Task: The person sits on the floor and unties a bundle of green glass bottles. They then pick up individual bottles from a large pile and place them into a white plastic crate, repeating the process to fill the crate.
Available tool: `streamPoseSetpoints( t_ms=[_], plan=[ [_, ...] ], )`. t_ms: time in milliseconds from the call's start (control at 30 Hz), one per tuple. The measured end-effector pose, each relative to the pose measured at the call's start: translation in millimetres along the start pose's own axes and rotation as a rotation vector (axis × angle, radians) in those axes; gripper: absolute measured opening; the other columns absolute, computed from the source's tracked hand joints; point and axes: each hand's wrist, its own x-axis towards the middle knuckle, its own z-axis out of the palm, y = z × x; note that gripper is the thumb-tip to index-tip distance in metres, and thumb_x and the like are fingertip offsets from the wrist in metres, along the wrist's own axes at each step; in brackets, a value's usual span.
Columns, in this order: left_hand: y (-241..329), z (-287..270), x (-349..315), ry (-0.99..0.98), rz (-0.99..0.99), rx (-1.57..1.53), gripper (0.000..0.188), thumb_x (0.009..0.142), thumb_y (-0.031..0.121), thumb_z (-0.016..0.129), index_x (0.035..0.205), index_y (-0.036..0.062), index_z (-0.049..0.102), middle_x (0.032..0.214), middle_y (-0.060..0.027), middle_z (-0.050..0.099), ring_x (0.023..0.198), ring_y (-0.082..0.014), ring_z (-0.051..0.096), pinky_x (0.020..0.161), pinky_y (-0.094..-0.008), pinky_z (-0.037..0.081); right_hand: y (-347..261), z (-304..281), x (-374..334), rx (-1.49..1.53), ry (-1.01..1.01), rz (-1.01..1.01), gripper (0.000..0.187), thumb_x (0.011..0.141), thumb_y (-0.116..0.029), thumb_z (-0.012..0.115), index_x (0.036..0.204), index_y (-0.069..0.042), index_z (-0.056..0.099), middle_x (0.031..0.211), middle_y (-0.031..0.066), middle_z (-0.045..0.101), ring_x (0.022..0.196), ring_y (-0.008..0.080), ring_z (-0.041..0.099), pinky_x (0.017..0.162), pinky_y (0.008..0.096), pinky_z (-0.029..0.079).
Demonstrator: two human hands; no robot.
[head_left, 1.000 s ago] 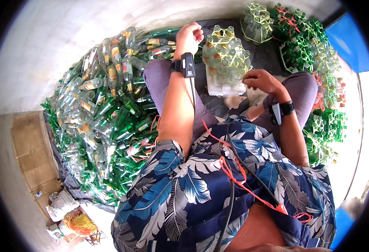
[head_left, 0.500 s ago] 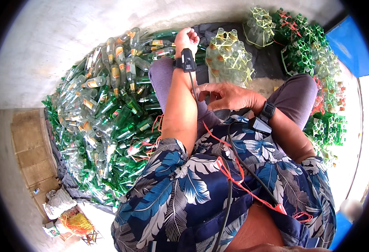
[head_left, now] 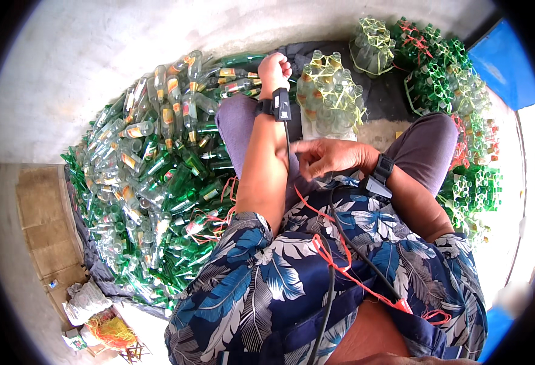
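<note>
Lots of rough pale wall (head_left: 127,36) curves beyond the L hand (head_left: 274,72). Big heap of loose bottles (head_left: 138,163) L of that hand: smooth glass, green & clear, necks every which way; labels (head_left: 173,88) orange, red & white, print too small to read. Strapped bottle rows (head_left: 428,91), green + clear, well R of the R hand (head_left: 334,156), blue panel (head_left: 501,67) at their outer edge. Dark sheet (head_left: 384,97) leaves some room btwn those rows and the clear-bottle bundle (head_left: 333,100), upright just beyond the R hand, tied w/ thin yellow-green strap. L hand: fingers curled in, nothing visible held. R hand: thumb & fingers part spread, nothing visible held, index tip right by the L forearm (head_left: 264,164) (contact: can't tell), near a thin black cable (head_left: 288,137).
</note>
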Motion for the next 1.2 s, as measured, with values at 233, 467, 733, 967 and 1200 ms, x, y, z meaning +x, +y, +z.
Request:
streamPoseSetpoints(
  t_ms=[233, 467, 733, 967, 1200],
  plan=[
    [-2, 5, -7, -0.024, 0.112, 0.157, 0.007, 0.086, 0.007, 0.068, 0.092, 0.0086, 0.065, 0.078, -0.0032, 0.065, 0.061, -0.0145, 0.062, 0.051, -0.0274, 0.049, 4, 0, 4, 0.088, 0.148, -0.127, 0.075, 0.093, -0.01, 0.068, 0.159, -0.018, 0.034, 0.086, -0.0008, 0.062, 0.077, 0.0061, 0.055, 0.067, 0.0223, 0.044],
    [-13, 16, -14, -0.067, 0.17, 0.221, 0.009, 0.081, -0.001, 0.064, 0.087, 0.0053, 0.065, 0.068, -0.0033, 0.061, 0.05, -0.0134, 0.058, 0.041, -0.0252, 0.044, 17, -16, -13, -0.271, 0.12, -0.093, 0.023, 0.094, -0.014, 0.07, 0.115, -0.005, 0.072, 0.087, -0.0002, 0.068, 0.079, 0.0071, 0.06, 0.071, 0.0243, 0.049],
    [-14, 17, -28, -0.177, 0.129, 0.571, 0.009, 0.087, 0.008, 0.068, 0.096, 0.0069, 0.068, 0.078, -0.0006, 0.066, 0.063, -0.0095, 0.062, 0.052, -0.0231, 0.049, 22, -75, -42, 0.276, 0.697, -0.098, 0.016, 0.095, -0.018, 0.067, 0.101, -0.003, 0.071, 0.076, -0.0005, 0.059, 0.062, 0.0064, 0.05, 0.055, 0.0228, 0.04],
    [0, 27, -43, -0.348, 0.404, 1.013, 0.014, 0.088, 0.013, 0.069, 0.099, 0.0034, 0.072, 0.082, -0.0031, 0.071, 0.072, -0.0113, 0.067, 0.064, -0.0257, 0.052, 24, -88, -50, 0.208, 0.78, -0.04, 0.017, 0.097, -0.017, 0.064, 0.105, -0.003, 0.071, 0.075, -0.002, 0.058, 0.06, 0.0063, 0.049, 0.055, 0.0226, 0.04],
    [35, 52, -65, -0.301, 0.909, 1.737, 0.015, 0.093, 0.021, 0.061, 0.095, 0.0075, 0.068, 0.096, -0.015, 0.073, 0.09, -0.0374, 0.069, 0.077, -0.0485, 0.055, 21, -129, -56, -0.372, 0.893, 0.04, 0.023, 0.092, -0.02, 0.068, 0.1, 0.001, 0.072, 0.077, 0.006, 0.067, 0.066, 0.0142, 0.063, 0.062, 0.031, 0.051]
  ],
)
